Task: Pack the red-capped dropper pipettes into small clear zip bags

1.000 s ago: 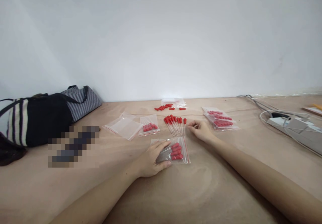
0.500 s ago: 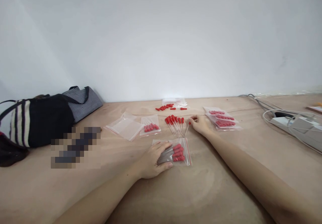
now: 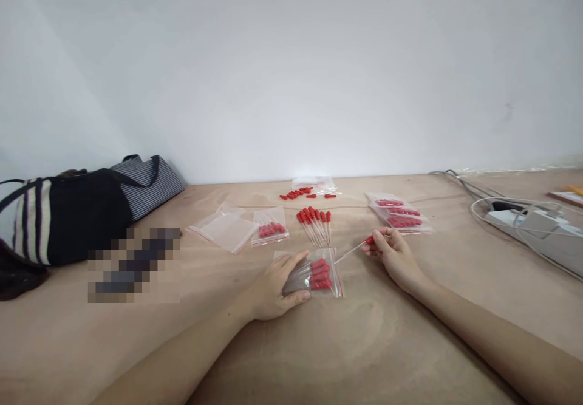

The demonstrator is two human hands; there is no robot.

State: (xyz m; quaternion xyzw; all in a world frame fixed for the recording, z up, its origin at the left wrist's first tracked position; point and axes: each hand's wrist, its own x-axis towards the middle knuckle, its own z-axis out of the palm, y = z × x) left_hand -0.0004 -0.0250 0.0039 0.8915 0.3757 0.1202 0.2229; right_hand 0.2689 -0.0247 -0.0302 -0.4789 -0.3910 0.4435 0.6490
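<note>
My left hand [image 3: 276,289] spans the left part of a clear zip bag [image 3: 337,283], fingers along its far side and thumb on its near side. Several droppers [image 3: 320,274] with red rubber bulbs lie inside, bulbs toward the red-lined mouth at the right. My right hand [image 3: 394,256] pinches the red bulb of a single dropper [image 3: 355,250] between thumb and fingers. Its thin clear tube slants down to the left, and the tip is close to the bag's mouth. Behind the bag, several loose droppers [image 3: 314,220] lie fanned out with their bulbs pointing away from me.
Flat zip bags [image 3: 225,228] and a filled bag [image 3: 269,229] lie at left. Filled bags overlap in a stack [image 3: 401,214] at right. Red bulbs [image 3: 296,193] and thin tubes [image 3: 330,188] lie near the wall. Cloth bags [image 3: 91,211] and a power strip [image 3: 523,229] flank the table.
My right hand has taken the rightmost dropper out of the fan and brought it nearer and to the right, tilting it toward the bag's mouth. My left hand stays on the bag.
</note>
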